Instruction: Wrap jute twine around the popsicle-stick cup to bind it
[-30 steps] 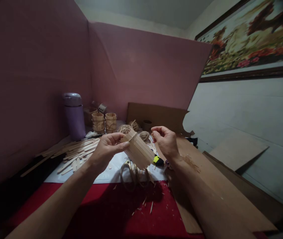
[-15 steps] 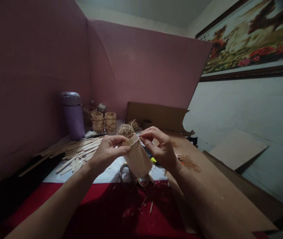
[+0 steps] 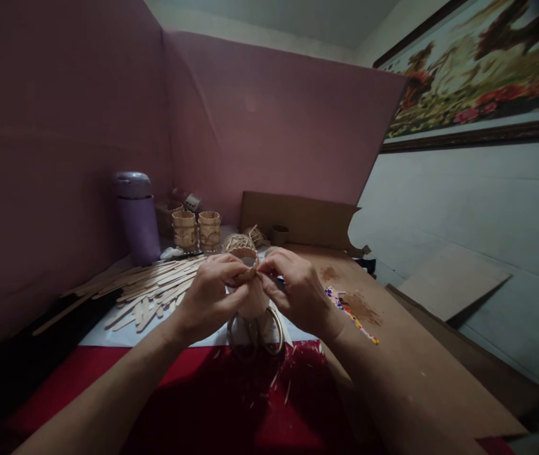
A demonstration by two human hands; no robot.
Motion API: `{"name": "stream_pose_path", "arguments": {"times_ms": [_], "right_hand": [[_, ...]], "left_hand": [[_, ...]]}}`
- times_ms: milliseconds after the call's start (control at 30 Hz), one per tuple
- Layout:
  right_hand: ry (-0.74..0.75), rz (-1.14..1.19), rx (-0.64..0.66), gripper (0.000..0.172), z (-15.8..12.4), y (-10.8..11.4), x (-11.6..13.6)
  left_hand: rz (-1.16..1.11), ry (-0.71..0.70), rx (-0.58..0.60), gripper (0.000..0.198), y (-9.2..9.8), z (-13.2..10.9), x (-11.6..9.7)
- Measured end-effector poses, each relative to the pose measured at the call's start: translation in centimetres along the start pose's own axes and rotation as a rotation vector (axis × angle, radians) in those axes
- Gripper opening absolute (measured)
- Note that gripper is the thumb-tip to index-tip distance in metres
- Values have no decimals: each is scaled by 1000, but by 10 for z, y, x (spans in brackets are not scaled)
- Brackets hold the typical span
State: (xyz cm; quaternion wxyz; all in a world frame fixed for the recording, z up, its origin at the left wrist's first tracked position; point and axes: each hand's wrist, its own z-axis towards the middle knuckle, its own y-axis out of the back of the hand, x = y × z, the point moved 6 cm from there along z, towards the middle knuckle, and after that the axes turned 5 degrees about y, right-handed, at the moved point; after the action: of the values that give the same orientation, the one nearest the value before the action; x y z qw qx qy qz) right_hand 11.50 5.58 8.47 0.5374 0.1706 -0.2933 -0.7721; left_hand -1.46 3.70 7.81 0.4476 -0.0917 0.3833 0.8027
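A small cup of pale craft sticks [image 3: 253, 304] with a scalloped rim is held in front of me, its opening tilted partly towards me. My left hand [image 3: 215, 292] grips it near the rim, thumb and fingers closed on the wall. At the same spot my right hand [image 3: 297, 287] has thumb and index finger pinched together, touching the rim. What lies between those fingertips is too small to make out. Just below the cup show the looped handles of a pair of scissors [image 3: 276, 335]. Fingers hide much of the cup's upper side.
Loose craft sticks [image 3: 148, 294] are spread at left on white paper. Behind them stand a purple bottle [image 3: 139, 221] and two decorated stick cups [image 3: 184, 231]. A twine ball [image 3: 239, 242] sits beyond my hands. A beaded strip [image 3: 352, 316] lies on the brown board [image 3: 421, 373] at right.
The cup has turned from leaning right to nearly upright, its opening now showing. My hands have come closer together at its rim. The beaded strip has come into view beside my right wrist.
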Motion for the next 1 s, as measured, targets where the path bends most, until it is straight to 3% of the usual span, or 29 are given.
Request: {"name": "stream_pose_path", "arguments": {"times_ms": [167,433,767,900,1000], "right_hand": [[35,-90,24,11,-1,-8,3],[-192,142,-52,8,-4,-14,-9],[-622,213,-471,24,-22,13,-85],[-618,348,-468,23,-21,11,-87],[-530,607,-262,45,-12,-2,-70]], "left_hand": [[-63,39,0,14,0,1,4],[-232,206,23,13,0,2,11],[-631,460,11,18,-2,-2,36],[-785,515,-5,16,-3,-2,39],[-841,522,0,16,-3,-1,37]]}}
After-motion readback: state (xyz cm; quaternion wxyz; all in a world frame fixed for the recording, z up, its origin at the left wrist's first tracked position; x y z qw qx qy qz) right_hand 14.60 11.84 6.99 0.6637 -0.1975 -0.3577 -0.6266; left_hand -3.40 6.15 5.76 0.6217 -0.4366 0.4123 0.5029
